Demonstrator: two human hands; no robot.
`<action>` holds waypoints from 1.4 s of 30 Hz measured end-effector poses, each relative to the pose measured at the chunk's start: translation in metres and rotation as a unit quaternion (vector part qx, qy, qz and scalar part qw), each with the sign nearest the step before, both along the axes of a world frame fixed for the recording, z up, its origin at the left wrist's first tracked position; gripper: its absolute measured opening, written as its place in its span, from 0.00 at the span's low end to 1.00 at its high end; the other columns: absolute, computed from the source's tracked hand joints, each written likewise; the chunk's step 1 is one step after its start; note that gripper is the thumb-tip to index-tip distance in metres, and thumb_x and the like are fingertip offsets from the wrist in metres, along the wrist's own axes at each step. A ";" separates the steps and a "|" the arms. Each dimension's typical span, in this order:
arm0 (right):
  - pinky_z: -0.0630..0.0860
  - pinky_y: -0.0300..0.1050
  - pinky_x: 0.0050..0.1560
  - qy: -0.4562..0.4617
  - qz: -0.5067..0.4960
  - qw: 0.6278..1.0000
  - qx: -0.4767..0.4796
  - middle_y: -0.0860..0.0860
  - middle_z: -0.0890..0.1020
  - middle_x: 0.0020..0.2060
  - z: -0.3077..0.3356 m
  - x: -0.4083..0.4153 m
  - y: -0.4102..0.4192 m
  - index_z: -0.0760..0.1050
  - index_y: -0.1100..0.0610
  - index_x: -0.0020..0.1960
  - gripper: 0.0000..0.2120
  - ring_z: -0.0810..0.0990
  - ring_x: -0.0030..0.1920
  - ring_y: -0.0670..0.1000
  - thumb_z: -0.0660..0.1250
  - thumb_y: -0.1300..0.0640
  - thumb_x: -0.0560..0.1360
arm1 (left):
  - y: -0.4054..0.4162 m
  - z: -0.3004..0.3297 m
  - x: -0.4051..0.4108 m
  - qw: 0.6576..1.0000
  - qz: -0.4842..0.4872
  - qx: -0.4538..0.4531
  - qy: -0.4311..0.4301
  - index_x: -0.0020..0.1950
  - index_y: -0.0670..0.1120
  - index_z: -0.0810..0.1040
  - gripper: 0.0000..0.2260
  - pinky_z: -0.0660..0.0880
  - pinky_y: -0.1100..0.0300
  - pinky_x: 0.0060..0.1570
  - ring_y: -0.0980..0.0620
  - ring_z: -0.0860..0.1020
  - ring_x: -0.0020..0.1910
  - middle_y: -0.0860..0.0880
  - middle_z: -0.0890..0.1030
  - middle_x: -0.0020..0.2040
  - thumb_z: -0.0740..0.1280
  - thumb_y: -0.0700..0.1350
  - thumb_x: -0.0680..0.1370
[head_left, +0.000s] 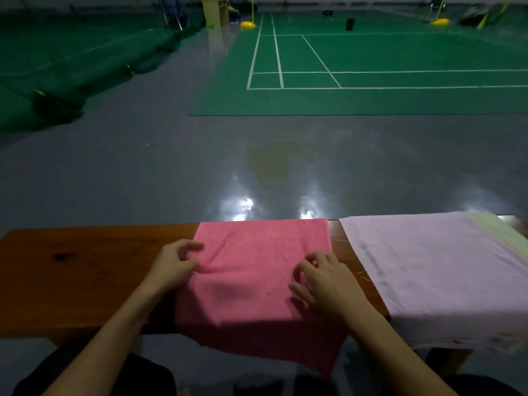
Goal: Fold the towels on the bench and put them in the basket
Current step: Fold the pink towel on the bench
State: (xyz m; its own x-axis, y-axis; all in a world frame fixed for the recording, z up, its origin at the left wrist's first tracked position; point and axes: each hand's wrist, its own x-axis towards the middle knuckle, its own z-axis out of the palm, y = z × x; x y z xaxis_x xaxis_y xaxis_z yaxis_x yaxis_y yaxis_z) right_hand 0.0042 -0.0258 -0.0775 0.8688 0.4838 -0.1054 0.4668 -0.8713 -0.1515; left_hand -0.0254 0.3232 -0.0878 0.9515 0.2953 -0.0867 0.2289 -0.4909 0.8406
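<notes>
Both hands are down on the pink towel, which lies across the middle of the wooden tabletop with its near end hanging over the front edge. The left hand sits at the towel's left edge, thumb and fingers curled together on a small ridge of cloth, so it looks to be pinching the fabric there. The right hand rests toward the towel's right side, fingers bent and tips touching the surface; whether it holds any cloth or only presses, I cannot tell.

Just right of the pink towel, with a strip of bare wood between, a pale lilac towel is spread flat and also droops over the front. At its far right edge a pale green towel shows beside it, or perhaps under it.

Beyond the tabletop stretches a glossy grey floor and a green badminton court.

No basket is in view. None of the three towels looks folded, so I judge the task is only beginning: the pink one is in hand, the others wait, and nothing has been put away.
</notes>
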 end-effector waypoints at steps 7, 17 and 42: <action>0.75 0.52 0.53 -0.053 -0.223 0.970 0.082 0.58 0.74 0.63 -0.010 0.008 -0.018 0.71 0.56 0.68 0.20 0.75 0.60 0.59 0.65 0.46 0.82 | 0.005 0.000 -0.002 0.999 -0.005 -0.033 -0.012 0.59 0.46 0.85 0.12 0.75 0.73 0.47 0.64 0.80 0.51 0.54 0.85 0.54 0.73 0.33 0.78; 0.69 0.44 0.36 0.069 -0.267 0.892 0.359 0.53 0.82 0.38 0.009 0.019 -0.026 0.76 0.59 0.44 0.06 0.79 0.38 0.52 0.66 0.60 0.80 | 0.003 0.022 -0.012 0.982 0.056 -0.161 -0.082 0.54 0.42 0.87 0.07 0.78 0.69 0.40 0.62 0.83 0.44 0.50 0.87 0.49 0.75 0.35 0.77; 0.70 0.21 0.46 -0.112 -0.098 0.922 0.356 0.50 0.88 0.46 0.013 0.018 -0.049 0.86 0.56 0.61 0.21 0.80 0.39 0.38 0.83 0.61 0.69 | 0.036 0.046 -0.026 0.988 -0.033 0.031 -0.146 0.58 0.48 0.86 0.17 0.76 0.73 0.53 0.63 0.82 0.56 0.55 0.85 0.56 0.81 0.36 0.71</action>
